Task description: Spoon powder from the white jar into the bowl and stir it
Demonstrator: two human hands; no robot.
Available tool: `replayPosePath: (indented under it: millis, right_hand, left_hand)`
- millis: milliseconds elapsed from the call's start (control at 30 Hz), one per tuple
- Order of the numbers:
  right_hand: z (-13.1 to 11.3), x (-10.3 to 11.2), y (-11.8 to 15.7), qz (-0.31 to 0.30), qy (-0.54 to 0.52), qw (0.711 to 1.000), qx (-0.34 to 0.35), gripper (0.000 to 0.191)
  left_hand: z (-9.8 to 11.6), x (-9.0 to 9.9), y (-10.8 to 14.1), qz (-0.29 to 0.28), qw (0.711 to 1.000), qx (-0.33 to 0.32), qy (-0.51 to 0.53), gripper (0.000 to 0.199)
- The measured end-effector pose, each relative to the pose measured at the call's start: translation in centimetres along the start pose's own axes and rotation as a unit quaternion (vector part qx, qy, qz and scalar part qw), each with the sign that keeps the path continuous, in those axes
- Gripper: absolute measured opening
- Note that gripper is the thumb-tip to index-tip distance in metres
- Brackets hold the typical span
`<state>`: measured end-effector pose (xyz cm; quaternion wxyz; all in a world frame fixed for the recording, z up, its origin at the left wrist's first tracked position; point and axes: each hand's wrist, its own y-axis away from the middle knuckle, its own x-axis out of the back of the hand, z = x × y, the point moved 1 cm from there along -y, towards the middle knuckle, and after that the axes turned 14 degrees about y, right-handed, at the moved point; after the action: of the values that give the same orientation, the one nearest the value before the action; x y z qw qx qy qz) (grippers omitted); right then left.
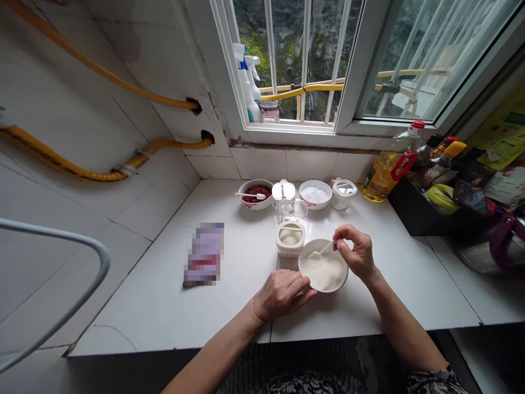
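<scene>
Scooping, I judge: my right hand pinches a white spoon inside the near-centre bowl of white powder, my half-curled left hand grips its left rim, and lifting calls for steadiness.

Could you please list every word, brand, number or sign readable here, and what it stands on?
None can be read.
Purple rectangular packet: pixelated.
Yellow tubular wall pipe: dark markings, too blurred.
Clear plastic bottle of golden oil: label too small.
Yellow-green packet at far right: print too blurred.
</scene>
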<state>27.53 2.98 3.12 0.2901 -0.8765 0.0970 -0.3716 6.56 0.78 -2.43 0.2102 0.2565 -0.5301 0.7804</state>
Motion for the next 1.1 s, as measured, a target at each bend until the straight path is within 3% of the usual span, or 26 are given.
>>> replayPosePath:
  millis: [133,233,433,567,667,933,1100]
  right_hand:
    - [-0.1,-0.9,-0.2,-0.064,0.063,0.994,0.069,0.017]
    - [-0.2,-1.5,-0.2,-0.115,0.07,0.988,0.072,0.019]
    - [0.1,-1.0,-0.4,-0.127,-0.024,0.99,-0.058,0.016]
    - [0.5,-0.7,-0.7,-0.126,-0.128,0.968,-0.174,0.011]
    - [0.8,-0.7,-0.9,-0.109,-0.175,0.952,-0.225,0.008]
    - [1.2,-0.6,-1.2,-0.077,-0.261,0.92,-0.281,0.007]
    - [0.9,-1.0,-1.0,-0.05,-0.275,0.922,-0.267,0.018]
  left_hand:
    - [0.1,0.0,-0.1,0.001,1.0,0.0,-0.007,0.019]
    - [0.1,0.0,-0.1,0.001,1.0,0.0,-0.008,0.019]
    - [0.0,0.0,0.0,0.001,1.0,-0.001,-0.002,0.02]
    - [-0.1,-0.1,0.1,0.002,1.0,-0.003,0.003,0.018]
    - [-0.2,-0.2,0.1,0.003,1.0,-0.005,0.008,0.017]
    - [-0.1,-0.1,0.1,0.007,1.0,-0.004,0.01,0.013]
    - [0.0,0.0,-0.1,0.004,1.0,-0.003,0.004,0.018]
